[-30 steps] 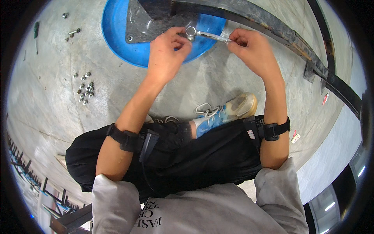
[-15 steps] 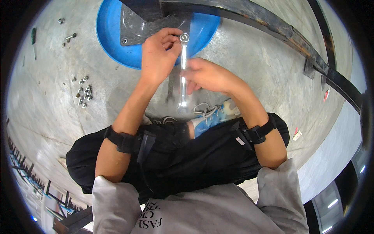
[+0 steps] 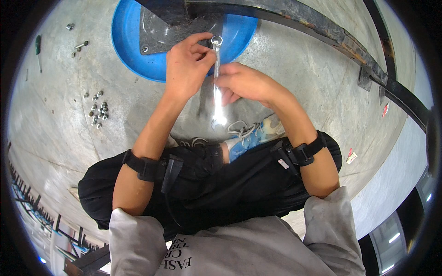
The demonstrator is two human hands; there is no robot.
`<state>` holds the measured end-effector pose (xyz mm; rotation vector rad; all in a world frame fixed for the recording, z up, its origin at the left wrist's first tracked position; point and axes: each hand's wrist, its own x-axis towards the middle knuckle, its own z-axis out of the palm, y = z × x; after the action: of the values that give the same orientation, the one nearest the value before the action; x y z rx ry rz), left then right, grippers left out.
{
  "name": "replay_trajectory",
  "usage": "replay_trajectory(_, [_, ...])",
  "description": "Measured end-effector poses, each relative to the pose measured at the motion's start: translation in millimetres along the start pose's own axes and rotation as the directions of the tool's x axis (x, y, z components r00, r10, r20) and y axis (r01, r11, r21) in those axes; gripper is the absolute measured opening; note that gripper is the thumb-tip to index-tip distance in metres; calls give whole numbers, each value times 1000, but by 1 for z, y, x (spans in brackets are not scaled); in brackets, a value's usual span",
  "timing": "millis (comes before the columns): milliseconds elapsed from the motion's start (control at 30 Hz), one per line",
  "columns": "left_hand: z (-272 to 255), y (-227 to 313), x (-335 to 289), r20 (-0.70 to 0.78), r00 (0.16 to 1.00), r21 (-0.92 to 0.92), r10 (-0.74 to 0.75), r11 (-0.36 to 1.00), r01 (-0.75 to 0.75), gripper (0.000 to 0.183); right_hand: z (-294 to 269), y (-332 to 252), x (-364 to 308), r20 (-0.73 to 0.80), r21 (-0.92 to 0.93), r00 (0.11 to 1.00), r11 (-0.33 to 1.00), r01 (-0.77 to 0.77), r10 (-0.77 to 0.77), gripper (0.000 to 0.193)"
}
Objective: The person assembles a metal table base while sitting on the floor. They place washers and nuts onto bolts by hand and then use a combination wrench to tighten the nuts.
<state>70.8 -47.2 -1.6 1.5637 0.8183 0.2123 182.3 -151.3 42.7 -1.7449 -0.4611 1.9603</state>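
A shiny combination wrench (image 3: 217,99) points toward me, its ring end by the corner of a dark metal plate (image 3: 159,39). Its open jaw hangs over the floor near my shoe. My left hand (image 3: 186,64) is closed at the ring end, with index finger and thumb pinching around it; the lower fingers are curled. Whatever lies under the ring is hidden. My right hand (image 3: 244,83) is closed on the middle of the shank, its fingertips slightly blurred. A bolt hole (image 3: 145,49) shows at the plate's left corner.
The plate sits over a blue round tray (image 3: 120,50), beneath a black steel frame (image 3: 285,20) curving off right. Several nuts (image 3: 102,110) lie on the floor to the left. Beyond them are a bolt (image 3: 81,45), another nut (image 3: 70,26) and a screwdriver (image 3: 38,48).
The wrench has shifted slightly away from me and to the left, ring end included. My right hand has moved a little away along with it; the left has barely moved.
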Motion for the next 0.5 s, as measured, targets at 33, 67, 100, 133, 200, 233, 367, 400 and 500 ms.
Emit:
replay_trajectory(33, [0,0,0,1,1000,-2,-6,1000,6,35,0,0,0,0,0,1000,1000,0,0,24])
replay_trajectory(67, [0,0,-1,1,1000,-4,-11,1000,11,35,1,0,1,3,-5,1000,1000,-5,5,24])
replay_trajectory(100, [0,0,0,2,1000,-5,-11,1000,11,35,1,0,1,5,-9,1000,1000,-10,10,25])
replay_trajectory(133, [1,0,0,6,1000,1,-11,1000,11,36,2,3,2,4,-9,1000,1000,-10,10,25])
replay_trajectory(200, [1,0,0,10,1000,7,-11,1000,11,36,2,8,6,-21,10,999,1000,27,-27,25])
replay_trajectory(233, [1,0,0,20,1000,4,-20,1000,20,36,2,8,6,-21,11,999,1000,27,-27,25])
replay_trajectory(367, [0,-4,1,31,999,15,-23,1000,22,37,2,6,5,-12,-21,1000,1000,-2,2,24])
replay_trajectory(400, [0,-4,1,32,999,15,-21,1000,21,37,1,4,4,-2,-35,1000,999,-16,16,24])
replay_trajectory(500, [-1,-2,1,19,1000,31,-20,999,20,37,1,2,4,3,-58,1000,998,-19,19,23])
